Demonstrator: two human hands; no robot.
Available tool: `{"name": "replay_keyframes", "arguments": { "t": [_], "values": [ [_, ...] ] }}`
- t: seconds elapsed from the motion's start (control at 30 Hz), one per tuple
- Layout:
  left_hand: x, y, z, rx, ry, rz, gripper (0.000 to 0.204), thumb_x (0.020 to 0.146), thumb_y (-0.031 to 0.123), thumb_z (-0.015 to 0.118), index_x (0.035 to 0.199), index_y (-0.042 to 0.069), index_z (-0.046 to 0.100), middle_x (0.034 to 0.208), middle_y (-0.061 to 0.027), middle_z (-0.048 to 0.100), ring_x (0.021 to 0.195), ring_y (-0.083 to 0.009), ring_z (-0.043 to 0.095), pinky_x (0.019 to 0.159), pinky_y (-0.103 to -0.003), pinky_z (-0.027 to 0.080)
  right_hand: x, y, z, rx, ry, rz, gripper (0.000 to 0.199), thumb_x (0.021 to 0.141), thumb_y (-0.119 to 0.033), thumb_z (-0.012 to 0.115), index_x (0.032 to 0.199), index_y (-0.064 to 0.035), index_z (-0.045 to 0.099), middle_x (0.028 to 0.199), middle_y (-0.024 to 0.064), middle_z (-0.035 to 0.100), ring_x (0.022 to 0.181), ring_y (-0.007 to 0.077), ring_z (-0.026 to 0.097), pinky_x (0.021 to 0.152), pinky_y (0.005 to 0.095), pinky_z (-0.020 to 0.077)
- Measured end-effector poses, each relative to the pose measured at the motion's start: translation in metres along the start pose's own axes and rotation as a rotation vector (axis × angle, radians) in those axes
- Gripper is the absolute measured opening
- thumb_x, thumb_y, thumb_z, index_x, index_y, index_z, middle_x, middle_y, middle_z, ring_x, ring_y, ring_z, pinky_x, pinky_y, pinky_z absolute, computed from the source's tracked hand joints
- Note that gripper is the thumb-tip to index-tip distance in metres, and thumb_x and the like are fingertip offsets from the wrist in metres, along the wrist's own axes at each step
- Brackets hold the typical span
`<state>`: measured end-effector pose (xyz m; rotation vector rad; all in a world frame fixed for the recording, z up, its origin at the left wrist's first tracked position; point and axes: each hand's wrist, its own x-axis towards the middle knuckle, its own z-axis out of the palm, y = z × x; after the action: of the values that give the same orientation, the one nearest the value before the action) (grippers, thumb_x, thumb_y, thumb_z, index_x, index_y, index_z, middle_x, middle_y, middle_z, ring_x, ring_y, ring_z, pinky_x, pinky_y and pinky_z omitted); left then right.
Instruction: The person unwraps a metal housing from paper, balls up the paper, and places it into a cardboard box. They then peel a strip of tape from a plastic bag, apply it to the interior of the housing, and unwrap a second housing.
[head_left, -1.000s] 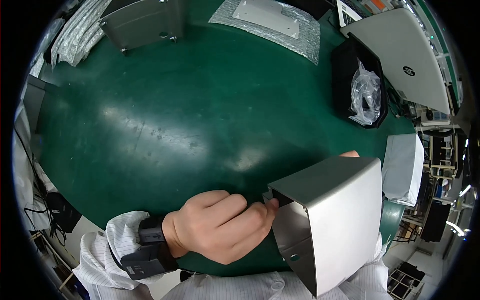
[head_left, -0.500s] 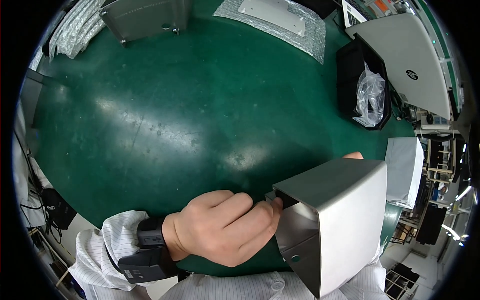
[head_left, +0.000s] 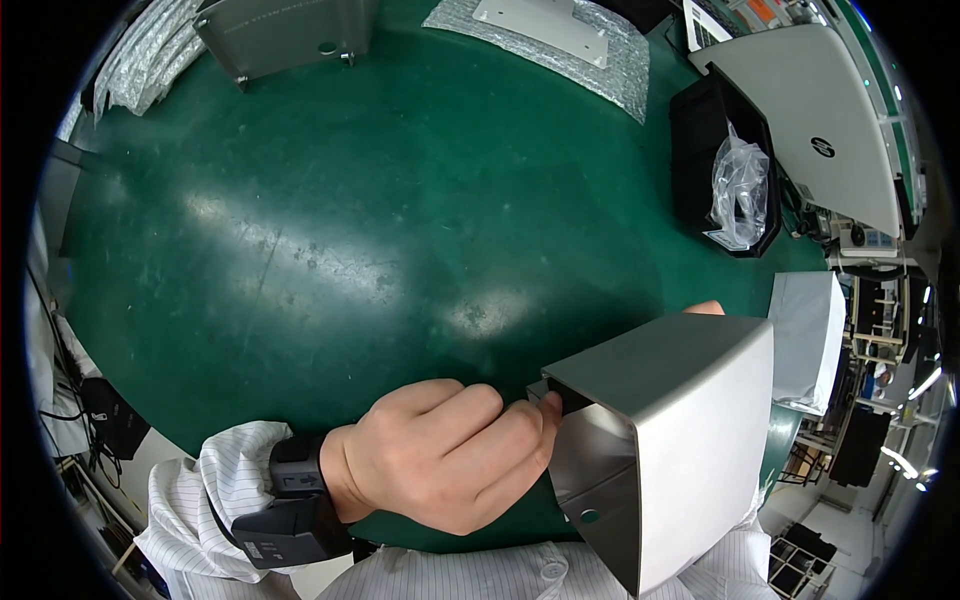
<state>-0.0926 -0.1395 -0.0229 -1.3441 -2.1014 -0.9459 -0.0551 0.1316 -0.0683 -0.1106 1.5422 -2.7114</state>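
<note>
A bent sheet-metal housing (head_left: 700, 430), grey and open toward the left, is tilted in front of me at the lower right. At the near corner of its opening, my left hand (head_left: 450, 455) is closed, with thumb and fingers pinching the edge beside a dark strip (head_left: 570, 396). Whether a small part is also between those fingertips is hidden. Only a bit of my right hand (head_left: 705, 308) shows past the housing's far edge, where it grips the housing from behind. Inside, a round hole (head_left: 590, 517) is visible in the lower wall.
The green tabletop (head_left: 400, 200) spreads ahead. A grey metal box (head_left: 285, 40) stands far left beside stacked bubble wrap (head_left: 150, 60). A white plate (head_left: 545, 28) lies on bubble wrap at the back. Right are a black bin (head_left: 695, 150) with a plastic bag, a laptop (head_left: 820, 110) and a white block (head_left: 805, 340).
Almost nothing differs. The view has shifted very slightly, and my left hand keeps its pinch at the edge of the housing.
</note>
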Motion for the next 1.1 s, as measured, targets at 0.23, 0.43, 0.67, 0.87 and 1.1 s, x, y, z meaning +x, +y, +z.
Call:
{"name": "replay_keyframes", "arguments": {
  "t": [0.23,0.43,0.67,0.87,1.1],
  "values": [
    [-0.006,-0.001,0.007,-0.004,0.044,0.015,0.026,0.058,0.006,0.067,0.084,0.001,0.070,0.070,-0.0002,0.052,0.051,-0.0094,0.039,0.040,-0.023,0.027,0.000,0.002,-0.002,0.135,0.000,0.021,0.028,0.089,-0.019,0.066,0.105,0.0018,0.056,0.093,0.0065,0.060,0.076,0.0109,0.062,0.062,0.0238,0.0516],
    [-0.002,0.001,0.005,-0.009,0.047,-0.008,0.014,0.063,0.002,0.068,0.077,0.002,0.067,0.069,-0.0001,0.050,0.052,-0.0093,0.040,0.040,-0.022,0.028,-0.002,0.003,-0.004,0.247,0.004,0.048,0.028,0.089,-0.019,0.066,0.105,0.0016,0.056,0.093,0.0062,0.060,0.076,0.0106,0.062,0.062,0.0237,0.0516],
    [-0.008,-0.002,0.012,-0.004,0.087,0.010,0.019,0.061,0.004,0.069,0.080,0.002,0.069,0.069,0.0000,0.049,0.049,-0.0092,0.036,0.039,-0.023,0.025,-0.006,0.002,-0.005,0.356,0.014,0.114,0.028,0.089,-0.019,0.065,0.106,0.0014,0.055,0.093,0.0058,0.060,0.077,0.0104,0.062,0.063,0.0236,0.0516],
    [-0.010,-0.001,0.013,-0.019,0.104,-0.006,0.021,0.059,0.002,0.071,0.080,0.003,0.069,0.072,-0.0003,0.050,0.049,-0.0088,0.036,0.039,-0.022,0.025,-0.008,-0.003,-0.008,0.435,0.020,0.175,0.028,0.089,-0.019,0.065,0.106,0.0012,0.055,0.093,0.0055,0.060,0.077,0.0101,0.062,0.063,0.0235,0.0516],
    [-0.011,0.000,0.013,-0.024,0.115,-0.013,0.021,0.058,0.001,0.072,0.079,0.002,0.068,0.073,-0.0004,0.050,0.050,-0.0088,0.036,0.038,-0.021,0.025,-0.013,-0.007,-0.014,0.542,0.042,0.206,0.028,0.090,-0.019,0.065,0.107,0.0010,0.054,0.093,0.0051,0.060,0.077,0.0099,0.062,0.063,0.0234,0.0517]
  ]
}}
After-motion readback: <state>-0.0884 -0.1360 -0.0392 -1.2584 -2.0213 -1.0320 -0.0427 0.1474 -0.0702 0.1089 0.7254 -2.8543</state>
